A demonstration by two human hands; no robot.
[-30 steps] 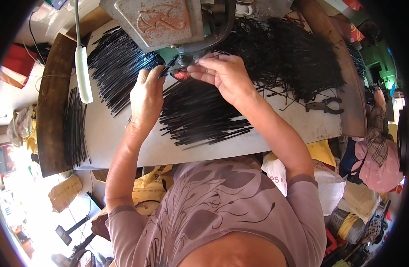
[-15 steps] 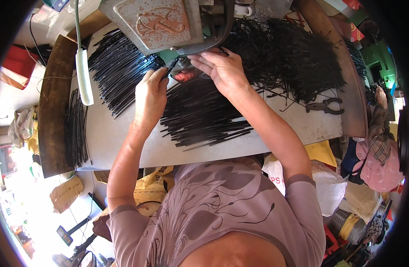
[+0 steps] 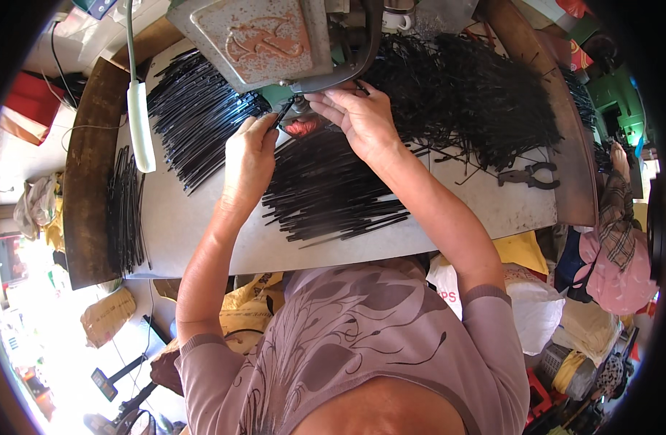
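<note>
My left hand is closed on a thin black rod, whose tip points up toward the small metal fitting under the machine. Close under the machine's curved dark arm, my right hand has its fingers bent and pressed together. A short black end shows between its thumb and finger; the rest of that piece is hidden. Below and between the hands lies a pile of straight black rods. Another bundle of rods lies left of my left hand. Red material sits below the fitting.
A tangled heap of black rods covers the table's right side, with pliers near it. A white lamp tube hangs at left, beside a smaller rod bundle. Raised brown boards edge the table. Another person's arm shows at far right.
Both hands stay almost in place at the machine. The left hand and its rod have shifted very slightly right, along with a small shift of the whole view.
</note>
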